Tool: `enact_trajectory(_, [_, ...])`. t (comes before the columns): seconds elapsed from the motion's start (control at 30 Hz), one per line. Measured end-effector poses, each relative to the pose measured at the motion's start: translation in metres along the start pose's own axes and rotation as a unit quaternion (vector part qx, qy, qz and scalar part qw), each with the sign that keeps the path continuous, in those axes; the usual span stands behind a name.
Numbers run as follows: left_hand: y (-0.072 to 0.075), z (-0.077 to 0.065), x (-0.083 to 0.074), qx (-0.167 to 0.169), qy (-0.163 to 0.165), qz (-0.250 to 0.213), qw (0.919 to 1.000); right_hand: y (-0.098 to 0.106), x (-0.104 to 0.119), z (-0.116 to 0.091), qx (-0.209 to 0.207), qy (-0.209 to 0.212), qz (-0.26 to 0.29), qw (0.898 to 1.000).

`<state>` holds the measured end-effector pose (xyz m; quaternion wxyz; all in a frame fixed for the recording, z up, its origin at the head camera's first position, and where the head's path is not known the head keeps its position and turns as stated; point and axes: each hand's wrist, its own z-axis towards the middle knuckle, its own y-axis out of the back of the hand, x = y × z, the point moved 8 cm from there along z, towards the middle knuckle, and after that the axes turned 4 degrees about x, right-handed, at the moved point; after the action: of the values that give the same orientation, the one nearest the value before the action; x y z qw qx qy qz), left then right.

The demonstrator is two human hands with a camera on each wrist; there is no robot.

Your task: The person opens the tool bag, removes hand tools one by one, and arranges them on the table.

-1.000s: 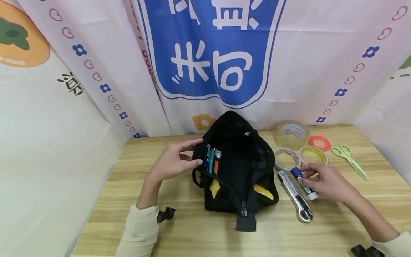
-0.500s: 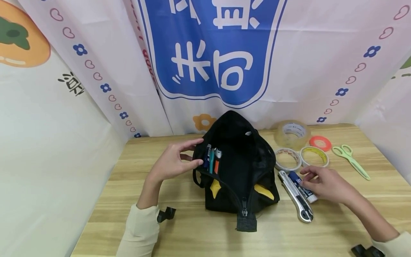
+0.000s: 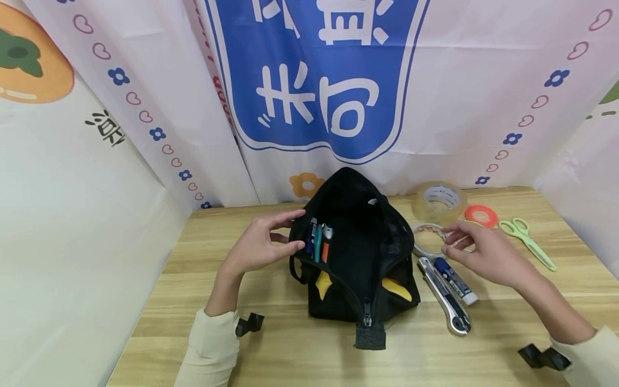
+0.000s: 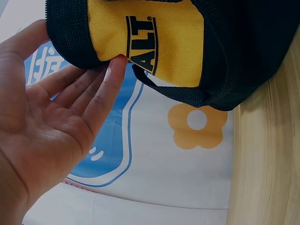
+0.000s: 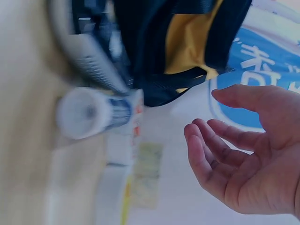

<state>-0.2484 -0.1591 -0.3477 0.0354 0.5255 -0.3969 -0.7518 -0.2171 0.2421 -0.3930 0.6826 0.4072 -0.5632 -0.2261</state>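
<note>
A black tool bag (image 3: 338, 301) with yellow panels stands with its top unzipped. My left hand (image 3: 261, 242) touches its left rim with extended thumb and fingers; in the left wrist view the fingertips meet the black edge band beside the yellow panel (image 4: 183, 42). Blue, teal and orange-red slim items (image 3: 317, 242) stand inside on the left. My right hand (image 3: 488, 255) hovers, holding nothing, its fingers loosely bent near a white-rimmed tape roll (image 3: 420, 249) and covering most of a second one. Below it a blue-and-white glue stick (image 3: 454, 280) lies beside a silver utility knife (image 3: 445, 296).
At the back right sit a wide clear tape roll (image 3: 420, 207) and a small red tape roll (image 3: 492, 216). Light green scissors (image 3: 532, 247) lie further right. A printed cloth (image 3: 459, 107) hangs behind the wooden table (image 3: 193, 279).
My right hand has let go of the glue stick, which now lies along the utility knife, and has moved away toward the tape rolls. My left hand stays at the bag's rim.
</note>
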Motion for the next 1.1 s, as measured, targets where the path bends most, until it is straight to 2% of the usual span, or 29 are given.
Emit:
enact_trajectory(0.13, [0.000, 0.000, 0.000, -0.002, 0.000, 0.005, 1.0000, 0.012, 0.023, 0.010, -0.021, 0.023, 0.001, 1.000])
enact_trajectory(0.3, [0.000, 0.001, 0.000, -0.002, -0.001, 0.002, 1.0000, 0.020, 0.049, 0.021, -0.027, 0.022, 0.007, 0.999])
enact_trajectory(0.67, [0.000, 0.002, -0.002, 0.000, -0.002, 0.000, 1.0000, 0.015, 0.100, 0.045, -0.023, 0.041, 0.053, 0.997])
enact_trajectory(0.83, [0.001, 0.001, -0.003, -0.001, -0.001, -0.001, 1.0000, 0.003, 0.121, 0.058, 0.005, 0.061, 0.057, 0.996])
enact_trajectory(1.1, [0.001, 0.000, -0.002, -0.002, -0.002, 0.001, 1.0000, -0.033, 0.142, 0.086, 0.095, 0.079, 0.023, 0.992])
